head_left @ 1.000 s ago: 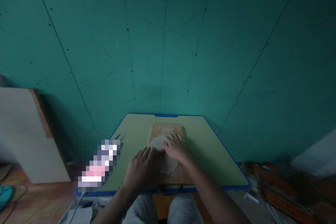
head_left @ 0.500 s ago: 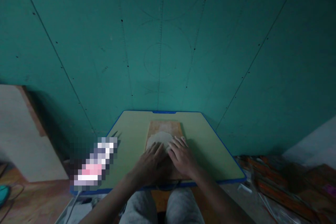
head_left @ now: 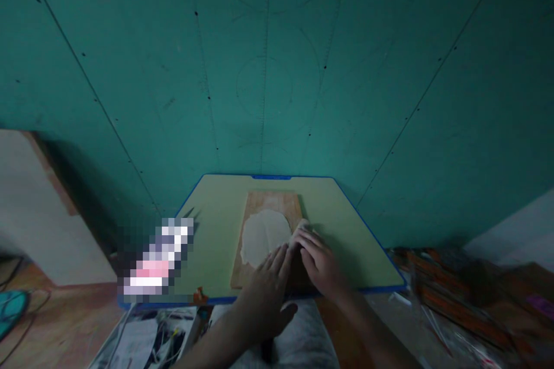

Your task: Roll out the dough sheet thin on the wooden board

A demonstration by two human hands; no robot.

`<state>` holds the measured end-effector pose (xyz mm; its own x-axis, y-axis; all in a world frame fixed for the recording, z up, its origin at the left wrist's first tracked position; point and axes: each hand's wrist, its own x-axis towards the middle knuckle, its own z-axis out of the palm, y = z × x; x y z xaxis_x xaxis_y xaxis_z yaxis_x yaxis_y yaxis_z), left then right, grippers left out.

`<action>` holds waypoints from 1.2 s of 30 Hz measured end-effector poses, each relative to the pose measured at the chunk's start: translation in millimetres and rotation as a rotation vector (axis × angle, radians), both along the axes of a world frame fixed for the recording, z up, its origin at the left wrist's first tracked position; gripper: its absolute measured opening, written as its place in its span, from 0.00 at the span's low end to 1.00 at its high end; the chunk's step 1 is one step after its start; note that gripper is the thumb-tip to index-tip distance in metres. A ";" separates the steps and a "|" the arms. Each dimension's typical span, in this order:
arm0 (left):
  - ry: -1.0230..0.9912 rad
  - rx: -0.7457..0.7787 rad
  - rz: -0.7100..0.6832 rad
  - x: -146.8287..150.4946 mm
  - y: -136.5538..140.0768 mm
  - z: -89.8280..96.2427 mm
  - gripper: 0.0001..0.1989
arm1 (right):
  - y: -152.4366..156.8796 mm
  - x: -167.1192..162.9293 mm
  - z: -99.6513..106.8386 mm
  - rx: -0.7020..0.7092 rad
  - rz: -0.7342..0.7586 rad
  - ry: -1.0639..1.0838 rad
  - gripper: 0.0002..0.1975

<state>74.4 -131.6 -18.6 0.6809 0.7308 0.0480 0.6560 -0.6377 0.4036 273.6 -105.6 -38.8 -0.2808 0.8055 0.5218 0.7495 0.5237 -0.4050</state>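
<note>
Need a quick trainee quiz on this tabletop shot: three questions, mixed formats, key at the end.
1. True or false: the flat, off-white, irregular sheet covers the whole rectangular wooden board.

2. Multiple choice: what colour is the rim of the pale green tabletop?
A) Red
B) Blue
C) Yellow

3. Short answer: which hand has its fingers at the small off-white lump by the board's right edge?

Key
1. False; bare wood shows at the far end.
2. B.
3. The right hand.
</note>
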 end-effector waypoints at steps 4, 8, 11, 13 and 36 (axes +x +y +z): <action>0.053 0.017 0.032 6.9 -4.3 -0.4 0.47 | 14.1 -8.5 11.8 -0.084 -0.023 0.004 0.21; 0.053 0.068 0.038 11.1 -4.6 -2.4 0.47 | 37.5 -23.9 21.5 -0.204 -0.039 -0.133 0.22; 0.084 0.056 0.054 15.0 -6.6 -3.1 0.47 | 54.0 -32.1 26.8 -0.284 -0.104 -0.208 0.20; 0.094 0.054 0.059 16.7 -8.0 -3.5 0.47 | 61.9 -33.9 28.7 -0.333 -0.175 -0.220 0.19; -0.098 0.201 -0.159 2.7 -17.2 8.9 0.23 | 55.8 -29.5 41.8 -0.596 -0.326 -0.488 0.26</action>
<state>77.2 -148.8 -9.7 0.7714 0.5841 0.2526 0.5049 -0.8034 0.3157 244.1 -49.7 3.0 -0.0704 0.9880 -0.1372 0.9893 0.0515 -0.1365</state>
